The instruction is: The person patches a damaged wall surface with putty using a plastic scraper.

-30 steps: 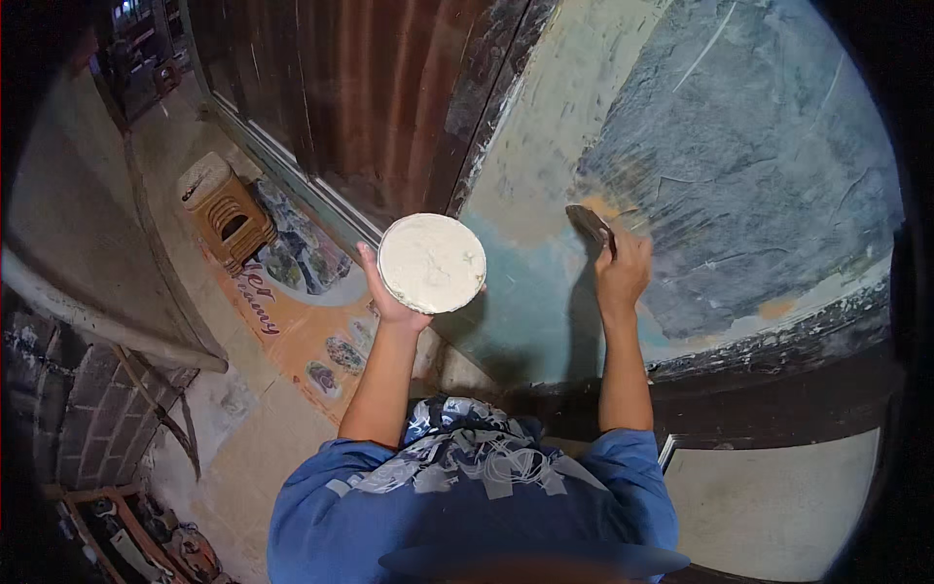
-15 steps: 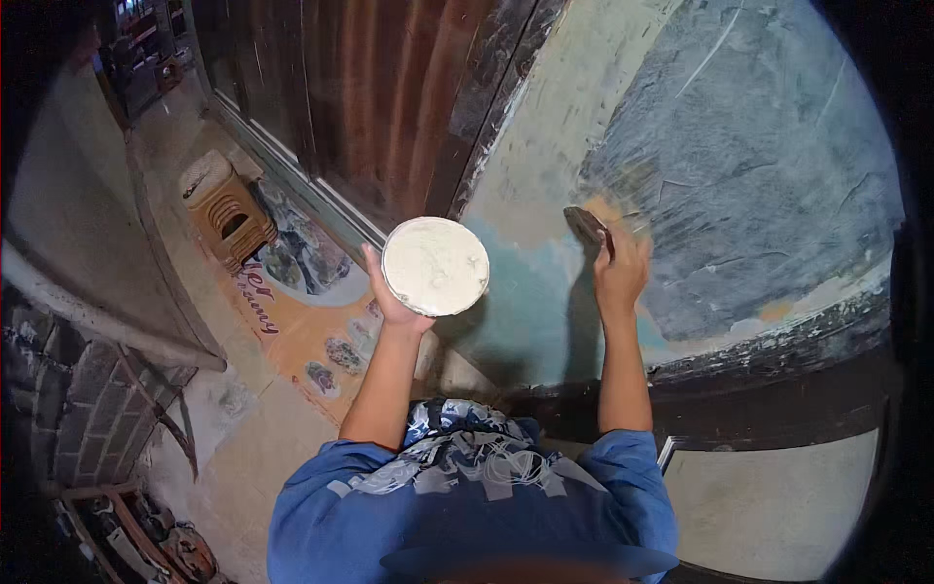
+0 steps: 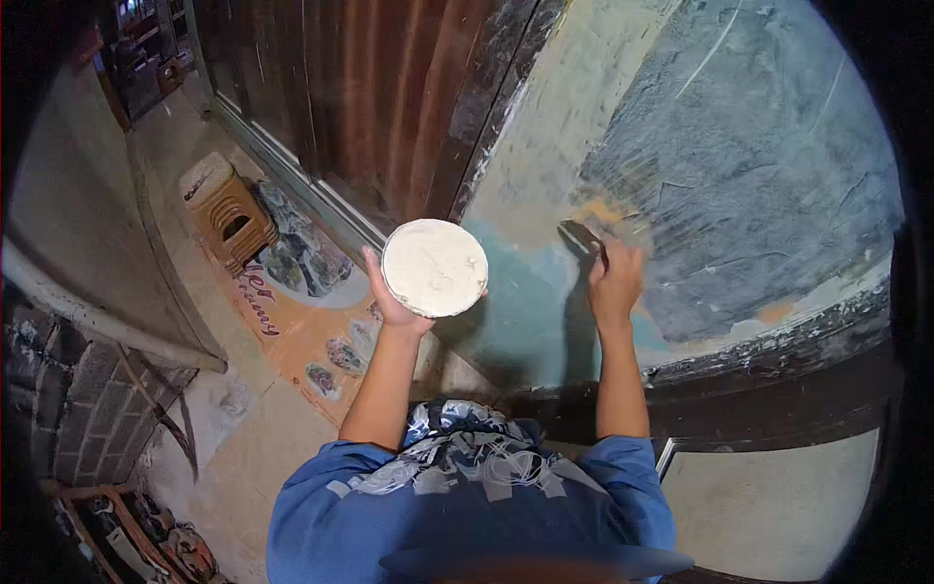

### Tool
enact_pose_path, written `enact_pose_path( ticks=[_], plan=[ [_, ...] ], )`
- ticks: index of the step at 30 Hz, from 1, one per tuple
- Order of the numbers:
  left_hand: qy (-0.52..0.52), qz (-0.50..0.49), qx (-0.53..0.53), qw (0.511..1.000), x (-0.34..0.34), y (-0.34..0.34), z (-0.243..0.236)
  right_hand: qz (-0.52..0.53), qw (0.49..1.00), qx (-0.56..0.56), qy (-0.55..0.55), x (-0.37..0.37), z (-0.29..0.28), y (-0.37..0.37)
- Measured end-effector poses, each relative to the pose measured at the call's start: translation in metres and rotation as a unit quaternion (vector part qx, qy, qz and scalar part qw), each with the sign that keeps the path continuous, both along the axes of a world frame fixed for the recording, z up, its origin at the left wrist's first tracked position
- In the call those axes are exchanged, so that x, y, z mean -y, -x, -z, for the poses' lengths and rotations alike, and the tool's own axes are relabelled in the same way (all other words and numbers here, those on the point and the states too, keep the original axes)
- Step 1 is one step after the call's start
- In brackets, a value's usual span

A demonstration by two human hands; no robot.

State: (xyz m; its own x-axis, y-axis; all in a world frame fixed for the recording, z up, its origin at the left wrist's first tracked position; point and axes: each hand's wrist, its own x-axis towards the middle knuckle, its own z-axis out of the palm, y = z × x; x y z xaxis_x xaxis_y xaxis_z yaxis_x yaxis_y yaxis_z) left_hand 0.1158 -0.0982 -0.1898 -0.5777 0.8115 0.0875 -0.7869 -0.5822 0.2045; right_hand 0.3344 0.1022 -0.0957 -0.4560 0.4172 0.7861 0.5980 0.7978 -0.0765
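My left hand [image 3: 394, 310] holds a round tub of pale cream putty [image 3: 435, 268] from beneath and the side, its surface facing up. My right hand [image 3: 615, 287] grips a dark, flat putty knife [image 3: 581, 235], fingers closed round its handle. The blade is at the wall [image 3: 511, 292]; whether it touches cannot be told. Around the blade the wall is part pale plaster and part turquoise paint. An orange patch [image 3: 598, 211] shows just beyond the blade, and rough blue-grey coating [image 3: 769, 185] spreads to the right.
A dark brown wooden door [image 3: 360, 107] stands left of the wall. On the floor a tan plastic stool [image 3: 229, 216] rests on an orange printed sheet [image 3: 292, 346]. At the lower left is a rack of odds and ends [image 3: 136, 535]; a pale pipe [image 3: 107, 326] runs above grey brickwork [image 3: 83, 414].
My right hand has shifted slightly left and down with the putty knife, and more of the orange patch shows. The tub in my left hand has hardly moved.
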Motion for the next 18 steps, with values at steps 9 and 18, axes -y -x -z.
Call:
enact_pose_path(
  ticks=[9, 18],
  plan=[
    [0.007, 0.012, 0.038, 0.999, -0.001, -0.005, -0.012, 0.017, 0.999, -0.022, 0.032, -0.002, -0.014, -0.001],
    [0.04, 0.01, 0.0, 0.999, -0.006, -0.016, -0.017, -0.257, 0.706, -0.2, 0.629, 0.024, -0.019, 0.008]
  ],
)
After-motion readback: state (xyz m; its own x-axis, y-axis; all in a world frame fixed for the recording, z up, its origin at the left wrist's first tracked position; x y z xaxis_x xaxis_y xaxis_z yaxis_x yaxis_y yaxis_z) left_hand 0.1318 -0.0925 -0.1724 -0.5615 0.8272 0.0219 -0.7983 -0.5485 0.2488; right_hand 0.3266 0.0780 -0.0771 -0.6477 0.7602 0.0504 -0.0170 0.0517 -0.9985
